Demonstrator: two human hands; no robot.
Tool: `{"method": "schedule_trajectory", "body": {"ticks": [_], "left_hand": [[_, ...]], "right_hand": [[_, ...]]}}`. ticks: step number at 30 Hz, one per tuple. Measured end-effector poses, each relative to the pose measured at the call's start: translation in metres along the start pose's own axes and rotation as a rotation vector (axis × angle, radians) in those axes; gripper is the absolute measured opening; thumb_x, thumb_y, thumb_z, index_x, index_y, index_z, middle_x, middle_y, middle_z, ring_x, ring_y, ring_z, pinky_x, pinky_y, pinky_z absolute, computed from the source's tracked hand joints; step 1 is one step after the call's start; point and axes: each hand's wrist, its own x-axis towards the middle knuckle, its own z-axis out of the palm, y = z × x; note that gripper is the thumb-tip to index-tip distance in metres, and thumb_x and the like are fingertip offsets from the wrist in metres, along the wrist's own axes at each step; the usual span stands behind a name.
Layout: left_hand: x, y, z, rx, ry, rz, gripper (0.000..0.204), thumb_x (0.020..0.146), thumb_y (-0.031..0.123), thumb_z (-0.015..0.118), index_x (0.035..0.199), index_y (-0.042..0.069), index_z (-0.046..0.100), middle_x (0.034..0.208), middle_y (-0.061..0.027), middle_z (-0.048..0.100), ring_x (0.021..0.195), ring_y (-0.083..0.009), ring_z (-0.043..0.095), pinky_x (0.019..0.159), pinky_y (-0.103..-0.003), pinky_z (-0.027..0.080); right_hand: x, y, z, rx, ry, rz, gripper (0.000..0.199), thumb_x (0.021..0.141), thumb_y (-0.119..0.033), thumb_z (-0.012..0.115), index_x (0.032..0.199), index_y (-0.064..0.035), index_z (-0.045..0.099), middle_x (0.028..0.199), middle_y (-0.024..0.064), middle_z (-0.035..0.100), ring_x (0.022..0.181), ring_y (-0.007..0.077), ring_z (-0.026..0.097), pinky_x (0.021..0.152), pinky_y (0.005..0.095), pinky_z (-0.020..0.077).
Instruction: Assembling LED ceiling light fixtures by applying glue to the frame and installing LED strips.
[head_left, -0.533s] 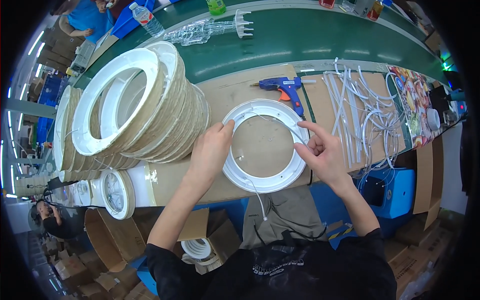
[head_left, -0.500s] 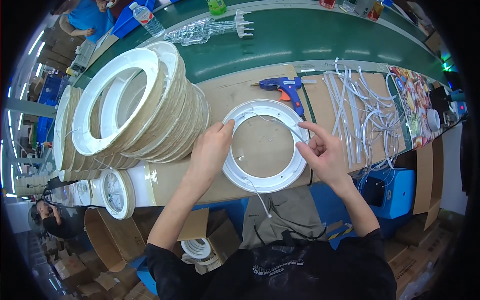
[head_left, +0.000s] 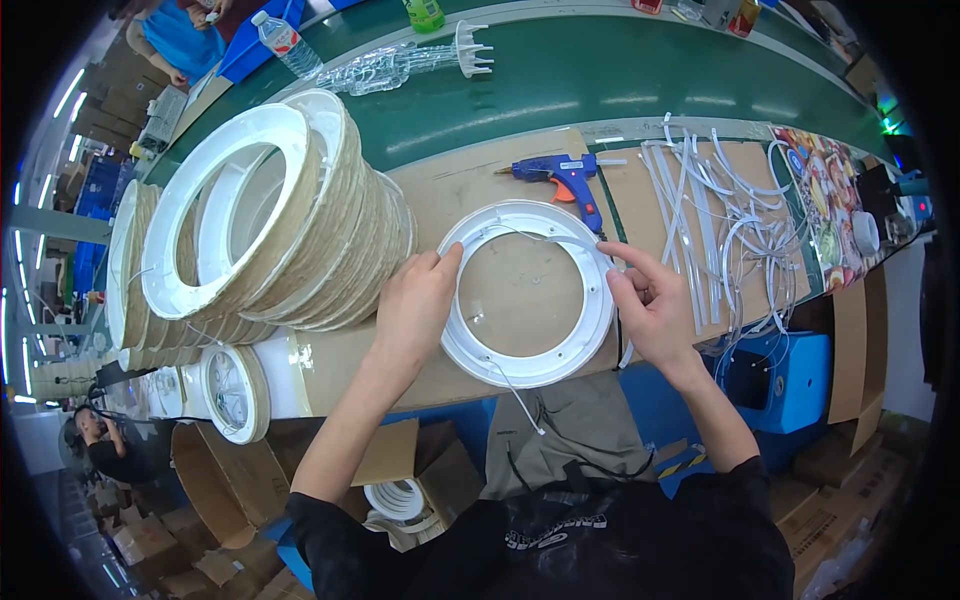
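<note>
A white ring-shaped frame (head_left: 468, 345) lies flat on the cardboard, with small holes around its face. My left hand (head_left: 415, 308) is closed at the ring's left rim, fingertips on its upper left edge. A flexible white strip (head_left: 572, 240) runs along the ring's upper right. My right hand (head_left: 657, 308) holds this strip between thumb and outstretched index finger; its other fingers are curled. The strip's end (head_left: 627, 354) shows below that hand, outside the ring. From the ring's lower edge a thin white wire (head_left: 522, 400) hangs toward me. A blue glue gun (head_left: 565, 178) lies just beyond the ring.
Stacked fabric-covered drum shades (head_left: 335, 240) stand at the left. Loose white strips (head_left: 700, 225) lie tangled at the right. Behind runs a green conveyor belt (head_left: 560, 90) bearing clear plastic parts (head_left: 385, 70) and a water bottle (head_left: 287, 45). A blue box (head_left: 795, 380) stands below the right table edge.
My right index finger and thumb have shifted to the ring's outer right edge. The strip's free part has swung off the ring's inside to beyond its right rim. My left hand stays nearly still.
</note>
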Motion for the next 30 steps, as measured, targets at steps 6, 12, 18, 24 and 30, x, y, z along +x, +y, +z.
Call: {"method": "schedule_trajectory", "body": {"ticks": [6, 12, 18, 24, 30], "left_hand": [[-0.011, 0.006, 0.010, 0.107, 0.055, 0.042, 0.041, 0.083, 0.004, 0.062, 0.125, 0.002, 0.062, 0.088, -0.0089, 0.060, 0.092, -0.0245, 0.061, 0.078, -0.039, 0.052], [-0.020, 0.012, 0.014, 0.202, 0.219, 0.058, 0.044, 0.081, 0.004, 0.065, 0.125, -0.001, 0.062, 0.129, -0.0191, 0.052, 0.120, -0.0348, 0.051, 0.096, -0.046, 0.046], [-0.026, 0.008, 0.018, -0.053, 0.118, 0.024, 0.051, 0.083, 0.008, 0.070, 0.130, -0.005, 0.054, 0.146, -0.0251, 0.037, 0.133, -0.0430, 0.039, 0.107, -0.051, 0.038], [-0.027, 0.012, 0.010, -0.394, 0.167, -0.060, 0.046, 0.085, 0.006, 0.067, 0.126, -0.007, 0.053, 0.142, -0.0292, 0.042, 0.130, -0.0467, 0.043, 0.110, -0.049, 0.037], [-0.037, 0.001, 0.014, -0.356, 0.230, -0.151, 0.026, 0.084, 0.000, 0.061, 0.109, -0.007, 0.058, 0.139, -0.0270, 0.048, 0.124, -0.0442, 0.052, 0.103, -0.046, 0.044]], "right_hand": [[0.002, 0.007, 0.001, 0.055, -0.028, 0.077, 0.030, 0.098, -0.006, 0.054, 0.125, 0.0034, 0.062, 0.063, -0.0038, 0.054, 0.056, 0.0013, 0.046, 0.052, 0.0196, 0.0340], [-0.002, 0.015, 0.005, 0.118, -0.034, 0.095, 0.030, 0.098, -0.006, 0.053, 0.125, 0.0050, 0.061, 0.063, -0.0027, 0.057, 0.057, 0.0017, 0.049, 0.052, 0.0197, 0.0361], [0.006, 0.016, 0.011, 0.157, 0.023, 0.044, 0.029, 0.098, -0.006, 0.053, 0.124, 0.0053, 0.061, 0.062, -0.0026, 0.057, 0.057, 0.0011, 0.049, 0.052, 0.0197, 0.0361], [0.000, 0.012, 0.003, 0.177, 0.147, 0.022, 0.030, 0.097, -0.007, 0.055, 0.124, 0.0015, 0.064, 0.070, -0.0036, 0.058, 0.061, 0.0029, 0.048, 0.055, 0.0203, 0.0387], [0.001, 0.039, 0.027, 0.273, 0.052, 0.024, 0.032, 0.098, -0.010, 0.057, 0.128, -0.0008, 0.062, 0.073, -0.0031, 0.059, 0.066, 0.0027, 0.051, 0.058, 0.0211, 0.0420]]}}
